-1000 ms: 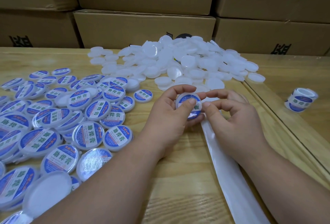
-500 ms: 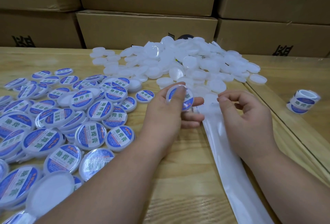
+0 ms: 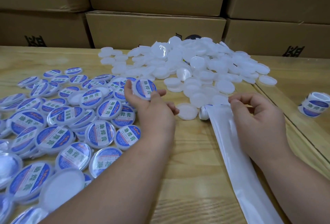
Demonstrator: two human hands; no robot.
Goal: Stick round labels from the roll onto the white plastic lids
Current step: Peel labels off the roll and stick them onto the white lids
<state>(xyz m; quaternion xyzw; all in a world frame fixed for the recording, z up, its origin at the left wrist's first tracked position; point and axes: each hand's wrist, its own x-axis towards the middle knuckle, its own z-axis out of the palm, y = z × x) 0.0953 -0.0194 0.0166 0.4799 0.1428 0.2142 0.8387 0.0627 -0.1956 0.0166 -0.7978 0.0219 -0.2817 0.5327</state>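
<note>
Blue-labelled lid being carried to the finished pile

White plastic, freshly labelled, is being held face-up as a labelled lid on the left hand, cradled on relaxed, nearly straight fingers rather than gripped, probably so it can be dropped among the finished lids lying just left of it; the right hand is being kept over the label roll and its spent backing strip, fingers loosely curled with thumb and forefinger close, seemingly holding nothing yet, likely poised for peeling the next label; blank white lids are being kept heaped just beyond both hands on the wooden table; a spare roll is being stored well apart at the right.
</note>
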